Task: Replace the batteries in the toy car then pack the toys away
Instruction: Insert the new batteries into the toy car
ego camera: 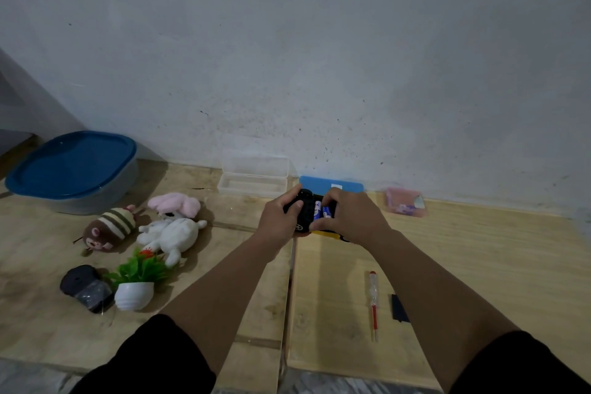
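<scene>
Left hand (281,221) is gripping the toy car (302,213), underside up. Right hand (348,217) is pressing batteries (321,209) into the bay. Next: probably refitting the cover (399,309).

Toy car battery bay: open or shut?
Open. Batteries show in the toy car underside between left hand and right hand.

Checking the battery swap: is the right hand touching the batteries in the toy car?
Touching. The head view shows the right hand's fingertips pressed onto the blue-and-white batteries in the toy car, which the left hand steadies.
</scene>
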The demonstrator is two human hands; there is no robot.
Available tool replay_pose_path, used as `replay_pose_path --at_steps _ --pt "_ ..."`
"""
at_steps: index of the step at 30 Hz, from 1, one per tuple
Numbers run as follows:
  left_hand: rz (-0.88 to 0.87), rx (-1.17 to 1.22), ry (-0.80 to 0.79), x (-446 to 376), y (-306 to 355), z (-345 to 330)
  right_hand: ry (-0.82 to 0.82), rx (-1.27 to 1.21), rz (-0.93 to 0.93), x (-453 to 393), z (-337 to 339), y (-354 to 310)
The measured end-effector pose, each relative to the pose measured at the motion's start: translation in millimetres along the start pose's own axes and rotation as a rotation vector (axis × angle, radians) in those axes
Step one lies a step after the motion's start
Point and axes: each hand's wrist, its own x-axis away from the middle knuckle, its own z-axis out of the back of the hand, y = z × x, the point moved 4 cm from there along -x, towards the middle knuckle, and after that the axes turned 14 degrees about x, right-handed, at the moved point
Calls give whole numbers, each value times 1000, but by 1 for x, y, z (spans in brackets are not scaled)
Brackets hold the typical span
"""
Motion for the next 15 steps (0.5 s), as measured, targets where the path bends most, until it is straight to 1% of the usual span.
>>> replay_pose_path --at_steps 4,7,10,13,15 --pt "0 5 13 -1 3 6 21 -66 -2 3 11 3" --pt "7 15 4 1 4 7 -22 -4 -27 2 13 9" --pt "21 5 -34 3 4 4 -94 115 -5 0 8 8" --pt "32 -14 -69 6 2 2 -96 96 -39 0 4 9" --pt "32 -8 -62 8 0 1 -77 75 -67 2 4 10"
